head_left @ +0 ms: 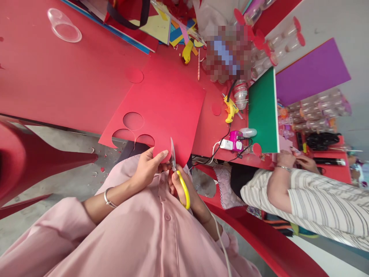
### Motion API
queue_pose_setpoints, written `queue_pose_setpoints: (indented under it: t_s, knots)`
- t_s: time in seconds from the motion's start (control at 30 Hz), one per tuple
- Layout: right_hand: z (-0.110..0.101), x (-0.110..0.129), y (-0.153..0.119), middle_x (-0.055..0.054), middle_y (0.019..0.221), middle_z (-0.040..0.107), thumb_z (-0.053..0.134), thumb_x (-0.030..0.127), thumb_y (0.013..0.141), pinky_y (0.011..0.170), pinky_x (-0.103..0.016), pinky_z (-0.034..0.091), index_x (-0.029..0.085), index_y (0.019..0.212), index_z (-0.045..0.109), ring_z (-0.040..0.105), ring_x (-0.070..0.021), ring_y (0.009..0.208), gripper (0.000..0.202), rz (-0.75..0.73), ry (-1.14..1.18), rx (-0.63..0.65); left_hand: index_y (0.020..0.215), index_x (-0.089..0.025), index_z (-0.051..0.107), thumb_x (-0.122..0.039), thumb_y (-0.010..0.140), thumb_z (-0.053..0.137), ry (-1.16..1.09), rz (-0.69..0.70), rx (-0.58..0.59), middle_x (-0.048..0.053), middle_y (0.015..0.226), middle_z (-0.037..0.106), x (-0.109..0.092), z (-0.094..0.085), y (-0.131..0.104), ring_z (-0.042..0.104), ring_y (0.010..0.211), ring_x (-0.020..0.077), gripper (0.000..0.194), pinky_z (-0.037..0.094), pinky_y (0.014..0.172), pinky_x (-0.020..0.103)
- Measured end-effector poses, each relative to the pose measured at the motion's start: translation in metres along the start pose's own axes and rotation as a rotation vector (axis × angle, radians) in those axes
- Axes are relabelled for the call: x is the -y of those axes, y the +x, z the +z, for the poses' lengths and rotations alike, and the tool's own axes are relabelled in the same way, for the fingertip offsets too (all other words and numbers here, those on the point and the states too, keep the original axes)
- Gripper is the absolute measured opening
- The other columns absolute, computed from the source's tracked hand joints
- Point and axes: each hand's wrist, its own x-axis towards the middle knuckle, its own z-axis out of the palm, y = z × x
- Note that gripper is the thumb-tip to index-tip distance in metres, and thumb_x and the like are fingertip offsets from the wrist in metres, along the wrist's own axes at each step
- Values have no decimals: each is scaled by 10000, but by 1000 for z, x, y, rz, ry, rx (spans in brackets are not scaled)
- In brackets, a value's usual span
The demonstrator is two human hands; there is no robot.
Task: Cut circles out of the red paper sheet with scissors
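A large red sheet (pixel 170 100) lies over the table's near edge, with round holes cut near its left corner. My left hand (pixel 150 165) pinches the sheet's near edge between thumb and fingers, beside the holes. Yellow-handled scissors (pixel 184 188) are in my right hand (pixel 183 186), its fingers wrapped round the handles. The blades point away from me and meet the sheet just right of my left thumb. How far the blades are apart is hard to tell. A red paper circle (pixel 135 75) rests by the sheet's upper left edge.
On the red table (pixel 57 77) are a clear plastic lid (pixel 67 32), a yellow glue gun (pixel 231 109), a pink device (pixel 236 141) with cords and a green board (pixel 263 111). At the right, a person in a striped top (pixel 325 192) works with both hands. A red chair (pixel 43 154) stands left.
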Motion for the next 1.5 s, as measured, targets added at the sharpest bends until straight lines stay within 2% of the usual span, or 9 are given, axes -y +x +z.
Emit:
queue_pose_setpoints:
  t_s: [0.3,0.57,0.87,1.13,1.33,1.5]
  knots:
    - [-4,5,-1,31,767,590,470,860,1100,534,-254,465,246,1153,595,552,-140,557,629,-9,-52,9,830,-185,683,-494,770,964,6,-24,-18,8,699,710,-4,1,0,697,548,158,422,516,507,230]
    - [-5,7,-3,21,794,584,473,838,1110,539,-258,456,259,1168,601,546,-150,582,595,-2,-29,30,818,-188,684,-474,704,987,-38,-53,-57,-2,683,701,-10,7,-1,639,495,141,431,523,495,256]
    - [-5,11,-5,30,756,577,485,857,1096,526,-258,441,248,1128,598,537,-140,549,621,9,-5,36,795,-190,683,-444,722,963,-43,-21,-32,-10,635,676,-9,4,0,577,467,124,385,485,481,249]
    - [-8,16,-4,31,775,568,503,909,1054,514,-289,450,280,1206,619,533,-157,541,658,54,11,65,752,-188,672,-413,744,938,-34,5,-29,6,641,688,-7,2,1,580,464,122,349,429,456,231]
    - [-10,14,-5,34,724,597,481,921,1052,524,-314,450,305,1212,621,555,-181,522,652,70,-27,62,757,-192,683,-407,761,929,-25,4,-26,3,631,683,-7,1,1,583,464,129,327,468,472,249]
    - [-12,16,-5,41,728,586,464,923,1056,514,-304,450,292,1124,587,563,-168,521,647,55,-58,71,766,-197,679,-431,783,913,-18,-5,-22,11,612,675,-7,0,1,593,457,142,331,456,449,252]
